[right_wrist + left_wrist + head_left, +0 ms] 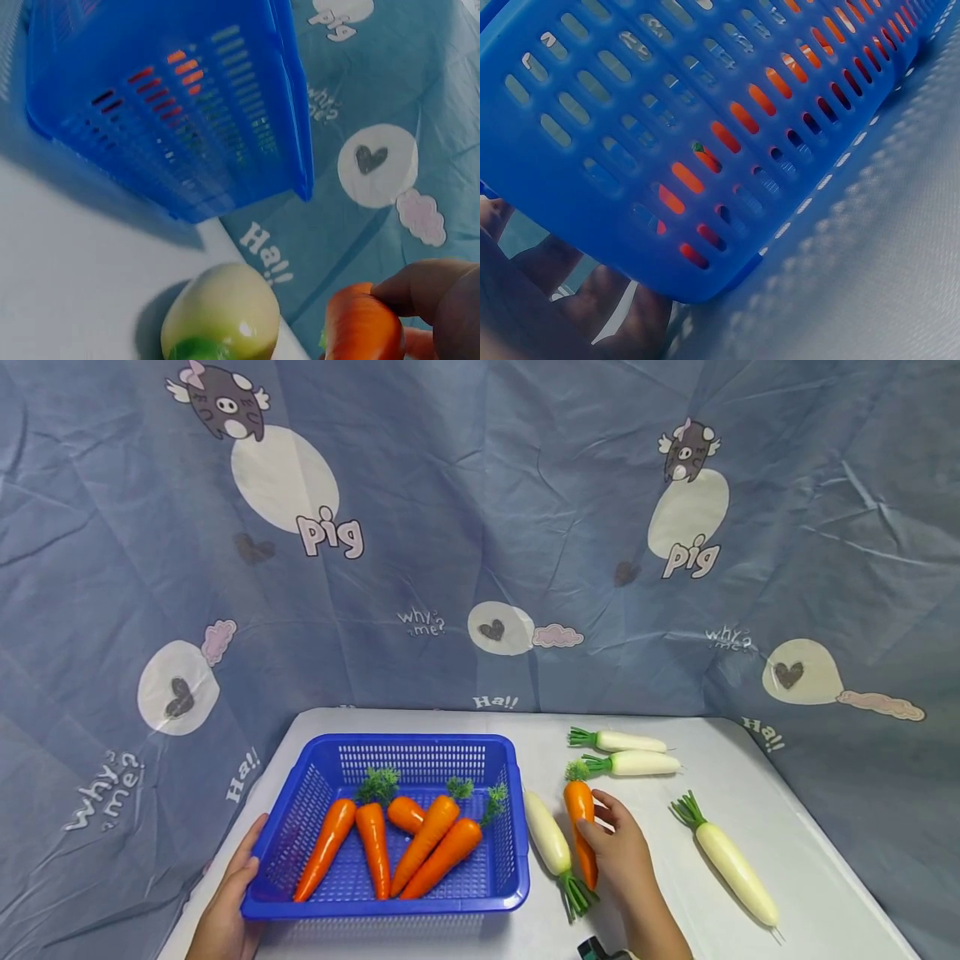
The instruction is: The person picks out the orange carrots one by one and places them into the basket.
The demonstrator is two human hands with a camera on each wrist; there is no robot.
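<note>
My right hand (624, 852) pinches an orange carrot (578, 802) between thumb and fingers, its green top pointing away from me. The carrot (361, 330) is also in the right wrist view, partly cut off. Just left of it a white radish (547, 832) lies beside a blue plastic basket (382, 907), leaves toward me. Several carrots (426, 835) lie inside the basket. At the basket's left side my left hand (228, 897) holds the rim. In the left wrist view its fingers (600, 296) show at the basket's corner, partly hidden.
Two white radishes (645, 763) lie side by side at the back of the white table (750, 802). Another radish (738, 872) lies diagonally at the right. A patterned blue-grey cloth (420, 527) hangs behind the table. A dark object (592, 948) shows at the bottom edge.
</note>
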